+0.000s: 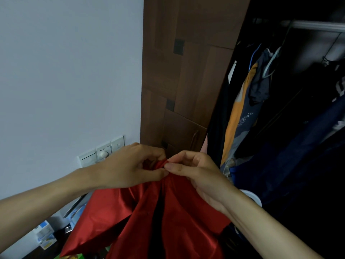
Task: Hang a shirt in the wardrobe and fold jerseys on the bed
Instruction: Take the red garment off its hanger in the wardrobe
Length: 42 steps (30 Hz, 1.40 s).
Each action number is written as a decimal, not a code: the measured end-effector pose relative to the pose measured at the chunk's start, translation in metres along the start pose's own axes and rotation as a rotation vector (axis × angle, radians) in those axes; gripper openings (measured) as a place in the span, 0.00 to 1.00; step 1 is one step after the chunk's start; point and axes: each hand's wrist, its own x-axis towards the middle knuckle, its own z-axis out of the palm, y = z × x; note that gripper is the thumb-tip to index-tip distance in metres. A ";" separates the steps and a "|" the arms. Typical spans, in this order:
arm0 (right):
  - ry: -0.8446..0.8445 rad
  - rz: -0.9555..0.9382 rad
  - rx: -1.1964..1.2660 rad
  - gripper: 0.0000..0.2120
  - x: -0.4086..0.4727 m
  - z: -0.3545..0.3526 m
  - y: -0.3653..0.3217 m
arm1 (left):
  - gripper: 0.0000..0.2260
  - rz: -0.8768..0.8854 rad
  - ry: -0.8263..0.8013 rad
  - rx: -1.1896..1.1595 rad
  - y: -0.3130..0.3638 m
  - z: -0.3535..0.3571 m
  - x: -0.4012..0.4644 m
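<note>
Both hands, left hand (130, 169) and right hand (194, 171), pinch the red shirt (149, 217) at its top, likely buttoning it for the wardrobe rail (317, 27).

The grey and orange garment (242, 116) hanging in the wardrobe (186, 71) carries pale printed letters, but they are too blurred to be read.
</note>
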 end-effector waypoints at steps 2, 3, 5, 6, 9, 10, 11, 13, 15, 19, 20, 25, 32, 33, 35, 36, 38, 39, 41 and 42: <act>0.003 -0.011 -0.024 0.04 0.003 0.001 -0.003 | 0.10 0.004 0.016 -0.013 -0.001 0.000 0.001; -0.001 -0.014 -0.034 0.04 0.004 0.001 -0.005 | 0.11 0.002 0.025 -0.019 -0.002 0.000 0.001; -0.013 -0.017 -0.056 0.05 0.009 0.001 -0.007 | 0.12 -0.007 0.053 -0.021 -0.006 0.000 0.003; -0.015 -0.028 -0.072 0.05 0.011 0.001 -0.007 | 0.12 -0.011 0.069 -0.012 -0.008 0.000 0.003; 0.018 -0.082 -0.141 0.05 0.015 0.002 -0.006 | 0.10 0.009 0.111 0.047 -0.011 0.003 0.004; 0.032 -0.099 -0.165 0.05 0.016 0.003 -0.005 | 0.11 0.020 0.121 0.061 -0.012 0.004 0.004; 0.043 -0.113 -0.191 0.05 0.016 0.003 -0.006 | 0.11 0.028 0.132 0.064 -0.014 0.004 0.005; 0.054 -0.145 -0.261 0.07 0.016 0.004 -0.009 | 0.11 0.026 0.144 0.055 -0.017 0.004 0.007; 0.009 -0.187 -0.390 0.11 0.007 0.004 -0.012 | 0.09 0.001 0.150 0.056 -0.022 0.002 0.011; 0.421 -0.658 -0.914 0.17 -0.037 -0.007 -0.008 | 0.12 -0.103 0.216 0.033 -0.044 -0.008 0.018; 0.632 -0.736 -0.933 0.20 -0.043 -0.020 -0.003 | 0.14 -0.111 0.231 0.010 -0.047 -0.011 0.018; 0.493 -0.264 -0.382 0.24 -0.004 -0.080 0.010 | 0.17 -0.042 0.256 -0.006 -0.038 -0.029 0.028; 0.434 -0.424 -0.132 0.26 0.049 -0.074 -0.050 | 0.06 0.050 0.365 0.121 -0.030 -0.060 0.053; 0.428 -0.401 -0.056 0.26 0.061 -0.073 -0.065 | 0.08 0.076 0.385 0.156 -0.027 -0.067 0.058; 0.370 -0.340 0.045 0.25 0.084 -0.073 -0.095 | 0.11 0.148 0.450 0.163 -0.012 -0.077 0.068; 0.324 -0.295 0.034 0.25 0.092 -0.071 -0.113 | 0.11 0.200 0.475 0.172 -0.001 -0.081 0.072; 0.265 -0.216 -0.113 0.25 0.101 -0.066 -0.151 | 0.09 0.308 0.465 0.259 0.025 -0.080 0.076; 0.259 -0.187 -0.204 0.25 0.103 -0.062 -0.169 | 0.09 0.354 0.415 0.315 0.036 -0.076 0.078; 0.256 -0.158 -0.352 0.24 0.106 -0.059 -0.198 | 0.09 0.397 0.232 0.358 0.048 -0.064 0.081; 0.250 -0.159 -0.406 0.24 0.107 -0.058 -0.208 | 0.08 0.404 0.119 0.319 0.048 -0.058 0.083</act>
